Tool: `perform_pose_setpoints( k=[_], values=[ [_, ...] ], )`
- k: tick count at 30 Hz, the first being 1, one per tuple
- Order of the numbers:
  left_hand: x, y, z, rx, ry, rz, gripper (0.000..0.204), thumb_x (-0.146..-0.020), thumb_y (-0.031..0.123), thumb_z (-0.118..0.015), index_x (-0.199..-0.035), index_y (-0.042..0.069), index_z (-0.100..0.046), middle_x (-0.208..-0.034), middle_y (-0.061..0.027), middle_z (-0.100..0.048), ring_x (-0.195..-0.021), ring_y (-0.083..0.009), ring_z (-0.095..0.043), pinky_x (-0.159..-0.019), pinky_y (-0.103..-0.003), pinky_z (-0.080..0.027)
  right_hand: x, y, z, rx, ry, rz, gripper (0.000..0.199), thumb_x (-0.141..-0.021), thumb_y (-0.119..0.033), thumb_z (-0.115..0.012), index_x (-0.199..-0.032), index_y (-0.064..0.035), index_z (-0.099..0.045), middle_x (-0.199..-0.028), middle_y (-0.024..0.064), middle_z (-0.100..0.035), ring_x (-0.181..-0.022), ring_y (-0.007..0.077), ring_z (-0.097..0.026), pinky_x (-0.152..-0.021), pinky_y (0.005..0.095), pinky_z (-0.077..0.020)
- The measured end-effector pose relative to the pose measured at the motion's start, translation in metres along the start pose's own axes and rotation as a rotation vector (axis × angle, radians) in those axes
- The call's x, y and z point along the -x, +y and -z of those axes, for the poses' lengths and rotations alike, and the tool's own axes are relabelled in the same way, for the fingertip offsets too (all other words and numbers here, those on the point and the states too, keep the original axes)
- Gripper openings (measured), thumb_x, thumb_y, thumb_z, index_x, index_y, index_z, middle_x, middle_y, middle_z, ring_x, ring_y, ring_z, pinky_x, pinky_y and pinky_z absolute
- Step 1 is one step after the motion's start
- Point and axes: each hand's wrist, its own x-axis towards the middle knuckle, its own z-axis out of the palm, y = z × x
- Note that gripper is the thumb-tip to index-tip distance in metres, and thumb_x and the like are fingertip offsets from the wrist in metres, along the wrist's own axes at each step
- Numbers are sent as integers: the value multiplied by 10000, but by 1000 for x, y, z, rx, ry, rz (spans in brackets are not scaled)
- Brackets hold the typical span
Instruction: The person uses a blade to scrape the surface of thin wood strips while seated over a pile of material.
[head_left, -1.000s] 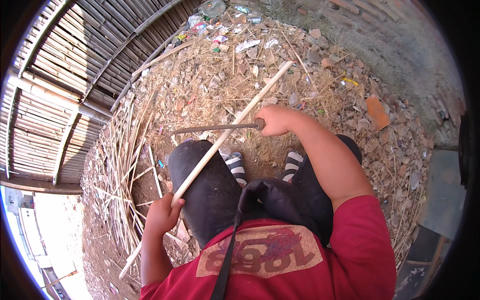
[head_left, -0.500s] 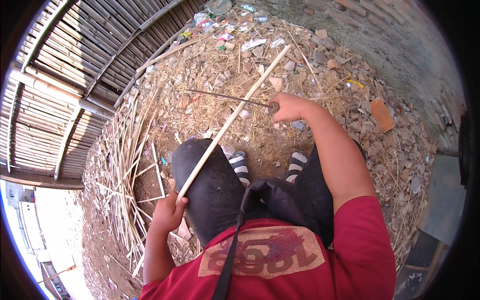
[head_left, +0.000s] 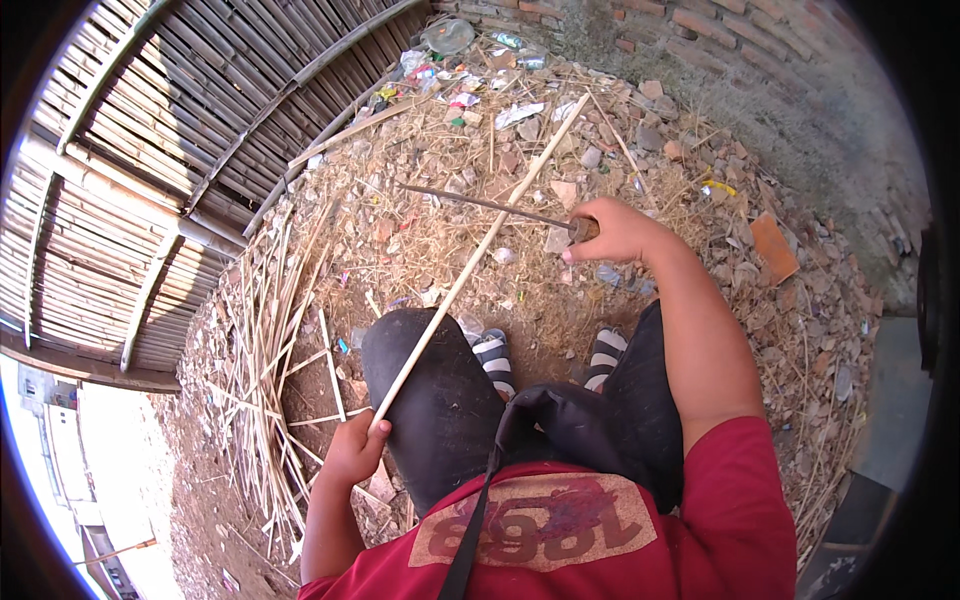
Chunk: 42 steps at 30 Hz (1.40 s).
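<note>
My left hand [head_left: 353,449] is closed round the lower end of a long pale bamboo strip [head_left: 462,284], beside my left knee. The strip slants up and away to the right, over my thigh in dark trousers. In my right hand [head_left: 622,232], out in front of my right knee, is the wooden handle of a knife [head_left: 478,202] with a long, narrow dark blade. The blade points left and crosses the strip in its upper part. Whether the edge touches the strip I cannot tell.
A heap of pale bamboo strips [head_left: 262,400] lies on the left. Rubble, straw and litter cover the ground, with an orange tile piece [head_left: 773,248] at right. A bamboo fence [head_left: 120,190] stands at left, a brick wall [head_left: 770,50] at the back right. My sandalled feet [head_left: 494,360] are in front.
The whole view has shifted a little. My right hand and the knife have moved slightly right, and the blade's flat shows wider. Both hands keep their hold.
</note>
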Motion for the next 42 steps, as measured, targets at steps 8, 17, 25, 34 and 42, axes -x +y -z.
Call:
perform_pose_setpoints(
  k=[8,17,25,34,42],
  values=[
    [-2,-4,0,129,-53,6,478,-1045,433,-503,-925,-21,-592,-729,-154,-600,-705,-253,-572,-700,-415,-472,12,-27,-9,142,123,83,403,-741,-363,-802,-914,-27,-662,-720,147,-630,-689,297,-639,-642,428,-474],
    [-1,6,2,-10,0,2,467,-1031,406,-516,-851,-23,-562,-723,-241,-601,-713,-421,-617,-665,-465,-468,-15,-2,-4,80,227,-162,181,-750,-242,-680,-870,-108,-688,-799,136,-684,-808,351,-682,-709,478,-525],
    [-1,2,-3,-32,27,-23,465,-1025,406,-511,-841,-18,-563,-705,-246,-595,-694,-454,-609,-646,-491,-465,-16,2,-6,195,198,-48,285,-751,-260,-702,-940,-47,-710,-838,176,-695,-784,339,-672,-713,448,-517],
    [0,7,-1,-119,46,-38,450,-1012,400,-534,-828,-10,-547,-682,-263,-590,-705,-499,-606,-624,-529,-456,-5,-41,-21,342,-12,22,258,-743,-253,-680,-893,-45,-703,-855,168,-705,-801,339,-679,-737,451,-527],
    [-2,11,-1,-150,68,-42,449,-1007,397,-551,-821,-11,-531,-693,-278,-590,-709,-507,-604,-627,-543,-453,-13,-2,-12,118,173,-137,232,-736,-216,-642,-893,-57,-702,-875,181,-705,-830,376,-682,-751,471,-543]
  ],
)
